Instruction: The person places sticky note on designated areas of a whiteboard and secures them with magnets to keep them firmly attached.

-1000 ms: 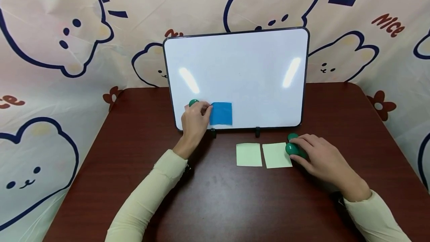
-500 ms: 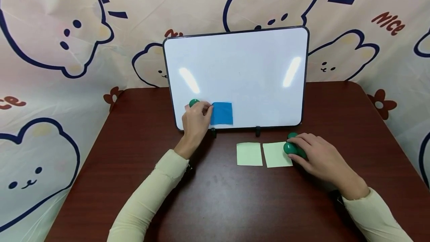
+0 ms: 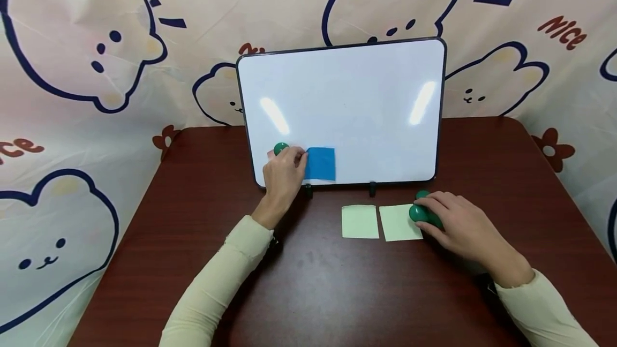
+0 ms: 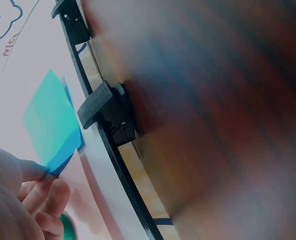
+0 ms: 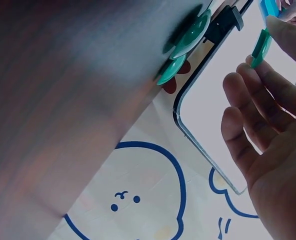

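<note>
At the lower left of the whiteboard (image 3: 344,106), my left hand (image 3: 283,178) pinches the left edge of a blue sticky note (image 3: 320,164) lying against the board. The left wrist view shows the thumb and a finger on that note's corner (image 4: 50,120). Beside it, mostly hidden by the hand, are a pink note (image 4: 83,200) and a green round magnet (image 3: 281,148). My right hand (image 3: 465,229) pinches another green round magnet (image 3: 418,213) between thumb and fingertips, above the right edge of a pale green note (image 3: 397,224). More green magnets (image 5: 190,35) lie close by on the table.
A second pale green note (image 3: 360,222) lies to the left of the first on the dark brown table (image 3: 308,293). Black clips (image 3: 372,189) support the board's lower edge. Behind stands a cloth backdrop (image 3: 87,133) with cartoon bears.
The head view has shifted slightly. Both hands keep their places and holds, and the blue note stays at the same spot on the board.
</note>
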